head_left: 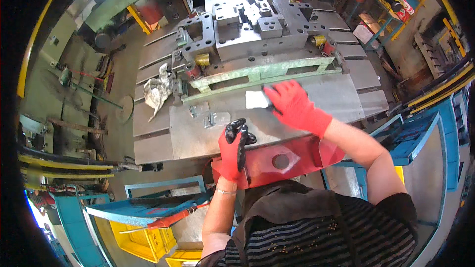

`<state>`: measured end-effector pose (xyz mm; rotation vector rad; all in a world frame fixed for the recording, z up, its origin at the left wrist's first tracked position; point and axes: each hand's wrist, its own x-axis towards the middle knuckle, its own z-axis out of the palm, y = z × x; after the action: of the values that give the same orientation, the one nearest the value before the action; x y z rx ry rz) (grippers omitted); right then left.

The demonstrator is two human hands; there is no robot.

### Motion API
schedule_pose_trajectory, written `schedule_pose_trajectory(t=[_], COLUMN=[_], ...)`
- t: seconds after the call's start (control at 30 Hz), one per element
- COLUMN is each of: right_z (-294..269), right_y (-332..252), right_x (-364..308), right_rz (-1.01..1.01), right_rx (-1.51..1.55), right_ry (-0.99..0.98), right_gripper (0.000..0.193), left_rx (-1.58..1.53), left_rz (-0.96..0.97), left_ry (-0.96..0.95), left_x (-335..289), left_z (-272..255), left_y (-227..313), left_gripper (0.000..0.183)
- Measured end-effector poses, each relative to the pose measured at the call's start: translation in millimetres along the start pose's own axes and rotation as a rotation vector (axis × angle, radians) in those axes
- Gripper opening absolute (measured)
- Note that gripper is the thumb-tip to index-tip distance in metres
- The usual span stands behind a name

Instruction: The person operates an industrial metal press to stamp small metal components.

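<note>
My left hand (234,149), in a red glove with a black-coated palm, is raised at the table's front edge. Its fingers are loosely curled and apart, with nothing visible in them. Just beyond them, small bent metal pieces (217,119) lie on the steel table (316,89). My right hand (295,106), gloved in red, reaches over the table palm down. Its fingers are closed on the right edge of a white flat piece (256,100), whose material I cannot make out. A large steel die (247,52) with a green front bar stands behind both hands.
A crumpled whitish rag (157,92) lies left of the die. Against my front is a red panel (262,168) with a dark round spot. Blue stands (148,210) flank me, with yellow bins (146,242) at lower left. Slots cut the table's sides.
</note>
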<state>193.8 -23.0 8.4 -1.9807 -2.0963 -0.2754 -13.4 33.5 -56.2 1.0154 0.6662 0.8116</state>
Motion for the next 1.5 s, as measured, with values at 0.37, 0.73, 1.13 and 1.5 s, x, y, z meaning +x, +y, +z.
schedule_pose_trajectory(t=[0.37,0.73,1.13,1.5], right_z=[-27,-8,-2,-30], right_y=[166,176,200,160], right_x=[201,253,272,10], right_rz=[0.102,0.066,0.150,0.222], right_rx=[-0.387,-0.385,0.049,0.197], right_ry=[0.118,-0.097,-0.142,0.530], right_gripper=[0.048,0.038,0.035,0.042], left_rx=[0.163,0.061,0.292,0.243], left_rz=[0.016,0.009,0.069,0.224], left_ry=[0.182,0.379,0.320,0.533], left_x=[-26,-46,-29,-85], left_z=[-63,-94,-80,-127], left_y=[-18,-17,-24,-48], left_gripper=[0.025,0.025,0.027,0.020])
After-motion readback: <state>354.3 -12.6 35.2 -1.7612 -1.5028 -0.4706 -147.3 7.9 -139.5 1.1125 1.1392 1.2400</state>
